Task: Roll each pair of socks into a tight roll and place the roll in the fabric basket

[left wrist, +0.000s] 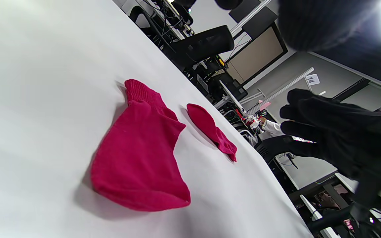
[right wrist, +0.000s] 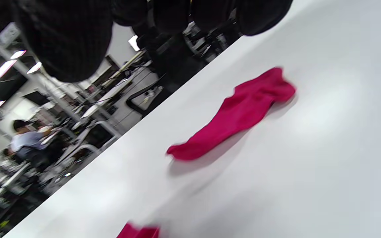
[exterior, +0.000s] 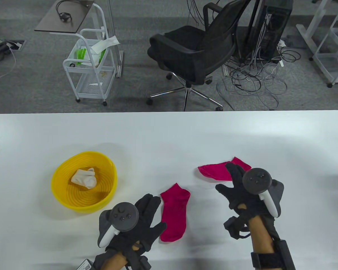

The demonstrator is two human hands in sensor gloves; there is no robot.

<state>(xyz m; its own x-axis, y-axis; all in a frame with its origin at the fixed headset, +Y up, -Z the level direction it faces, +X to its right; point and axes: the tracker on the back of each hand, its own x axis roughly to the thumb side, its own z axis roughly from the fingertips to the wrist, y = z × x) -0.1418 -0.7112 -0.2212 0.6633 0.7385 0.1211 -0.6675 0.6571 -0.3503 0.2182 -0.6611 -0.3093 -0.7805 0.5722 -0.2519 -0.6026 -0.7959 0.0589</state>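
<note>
While spread flat, both hands (exterior: 140, 216) (exterior: 239, 188) empty above socks (exterior: 173, 215).

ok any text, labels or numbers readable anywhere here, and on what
"14" on a small white tag fixed to a pale post in the room behind the table, seen in the left wrist view.
A white label by the left wrist at the table view's bottom edge: print too small to read.
Nothing readable on the socks or basket.

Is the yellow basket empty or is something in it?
Not empty. A rolled white sock pair lies inside the yellow basket.
</note>
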